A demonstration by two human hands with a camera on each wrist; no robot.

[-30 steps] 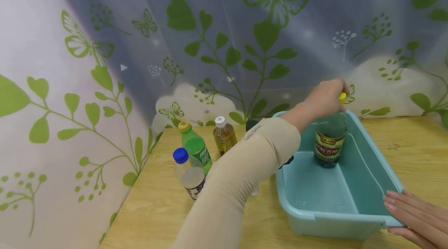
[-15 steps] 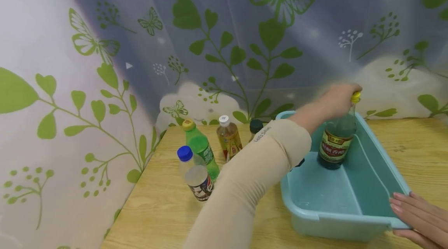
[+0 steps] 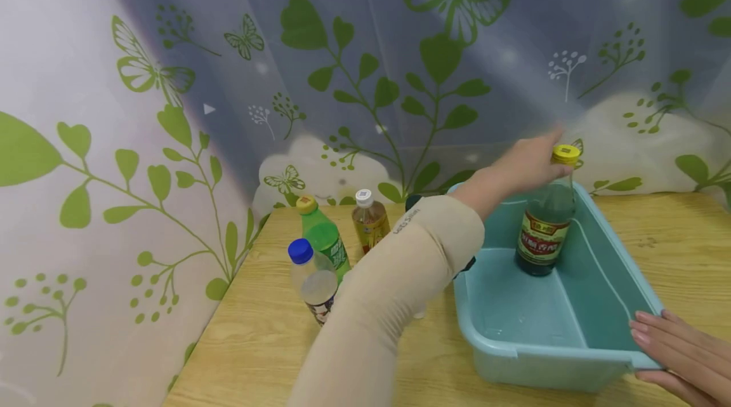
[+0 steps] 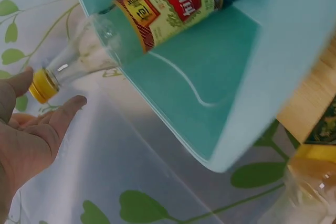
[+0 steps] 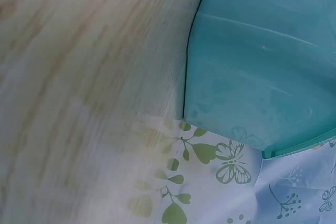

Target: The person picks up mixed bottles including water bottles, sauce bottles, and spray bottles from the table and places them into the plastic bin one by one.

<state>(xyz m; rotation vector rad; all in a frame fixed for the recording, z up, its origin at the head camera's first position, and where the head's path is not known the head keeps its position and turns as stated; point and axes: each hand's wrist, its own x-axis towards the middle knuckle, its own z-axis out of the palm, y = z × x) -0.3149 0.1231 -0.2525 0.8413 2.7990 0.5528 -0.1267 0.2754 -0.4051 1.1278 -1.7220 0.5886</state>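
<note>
Left hand (image 3: 528, 159): right of centre in the head view, fingers straight and spread, just beside the bottle's yellow cap (image 3: 566, 153); the wrist view shows the fingertips (image 4: 73, 103) near the cap, nothing gripped.
Bottle (image 3: 545, 223): dark glass with a red and green label, standing upright in the far end of the tub, right of centre.
Tub (image 3: 605, 248): teal plastic, lower right of the head view, on the table; a ridge runs along its floor.
Right hand (image 3: 679, 356): lower right corner, fingers flat and together, resting against the tub's near right corner.
Table (image 3: 257, 337): light wood grain, across the lower frame.
Other bottles: green bottle (image 3: 322, 239), blue-capped clear bottle (image 3: 311, 283) and white-capped amber bottle (image 3: 368, 223) stand grouped left of the tub, lower centre, partly behind the left sleeve (image 3: 388, 293).
Backdrop: curtain (image 3: 365, 64) printed with green leaves and butterflies, filling the upper frame.
</note>
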